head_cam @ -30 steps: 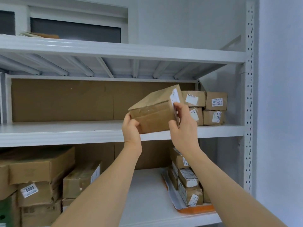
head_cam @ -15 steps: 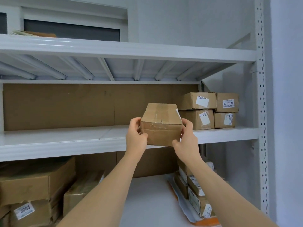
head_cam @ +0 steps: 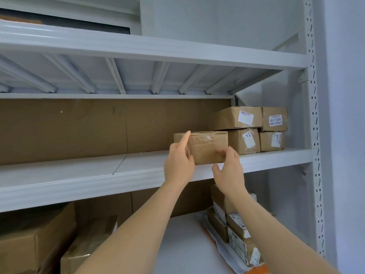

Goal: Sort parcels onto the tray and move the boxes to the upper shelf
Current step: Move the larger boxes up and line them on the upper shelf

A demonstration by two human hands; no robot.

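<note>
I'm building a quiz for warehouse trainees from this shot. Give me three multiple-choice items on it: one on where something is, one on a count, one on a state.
1. Where is the box that the hands touch?
A. on the middle shelf, left of the stacked boxes
B. on the top shelf
C. on the orange tray

2. How many boxes stand stacked at the right end of that shelf?
A. two
B. four
C. six

3. How does the box sit?
A. tilted in the air
B. flat on the shelf
C. on top of the stack

Answers:
1 A: the box sits on the middle shelf beside the stacked boxes.
2 B: two rows of two show.
3 B: its base lies on the board, with the left hand and the right hand at its front.
</note>
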